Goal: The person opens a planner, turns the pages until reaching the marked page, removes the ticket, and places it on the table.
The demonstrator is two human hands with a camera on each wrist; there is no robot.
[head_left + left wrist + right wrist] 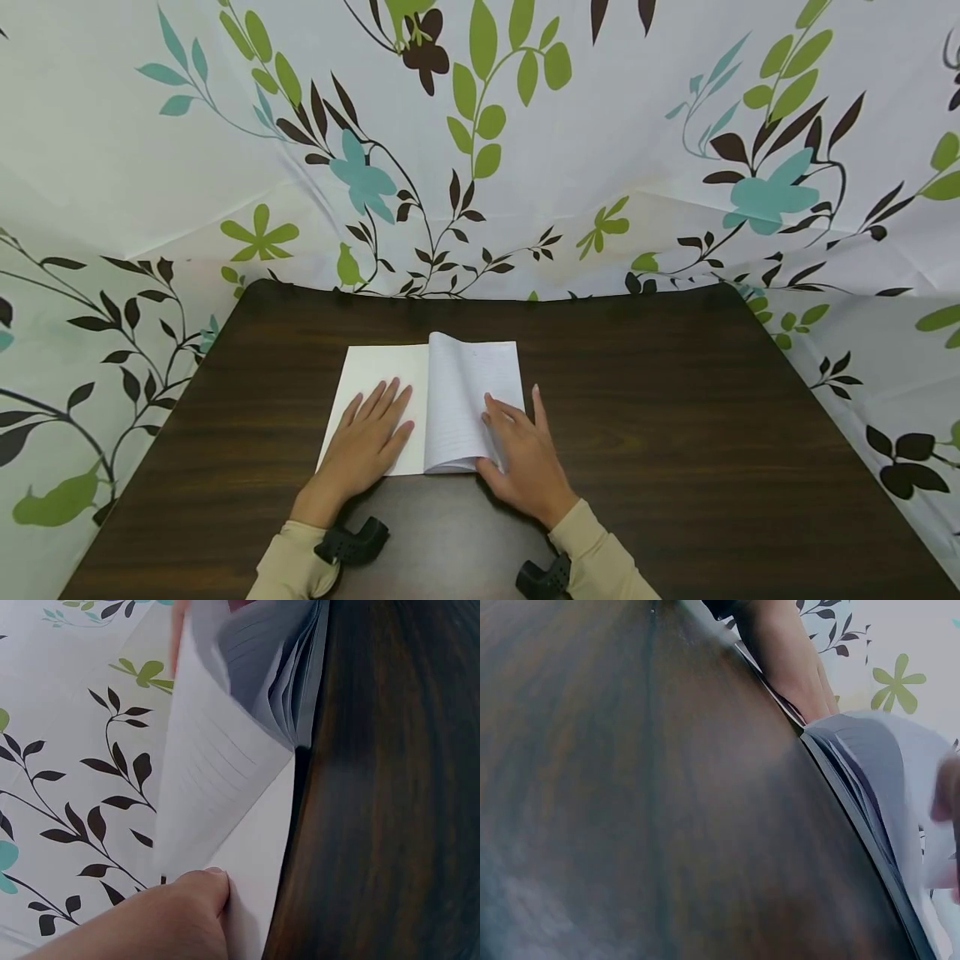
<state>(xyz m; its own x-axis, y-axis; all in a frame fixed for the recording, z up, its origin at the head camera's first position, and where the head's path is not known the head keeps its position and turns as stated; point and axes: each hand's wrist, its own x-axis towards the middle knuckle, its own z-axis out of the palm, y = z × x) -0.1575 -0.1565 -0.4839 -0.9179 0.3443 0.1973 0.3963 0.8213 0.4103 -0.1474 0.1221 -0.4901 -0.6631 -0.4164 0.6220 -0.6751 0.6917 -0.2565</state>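
A lined notebook (pixel 468 392) lies open on the table, its left side blank and its right pages bowed up near the fold. My left hand (pixel 367 446) rests with its fingers stretched on the blank left side (pixel 405 367). In the left wrist view, the thumb (pixel 214 881) lies along that side's edge, below a curling lined page (pixel 202 765). Over the right margin is my right hand (pixel 528 467), fingertips touching the lined page and thumb apart from them at the lower edge. The right wrist view shows only part of its fingers (pixel 946 791) beside the raised sheets (pixel 885 765).
The dark wooden table (pixel 675 417) extends on both sides of the notebook. A white cloth with leaf and flower prints (pixel 630 125) hangs behind and around it. Black wrist bands (pixel 352 542) are worn over beige sleeves (pixel 600 550).
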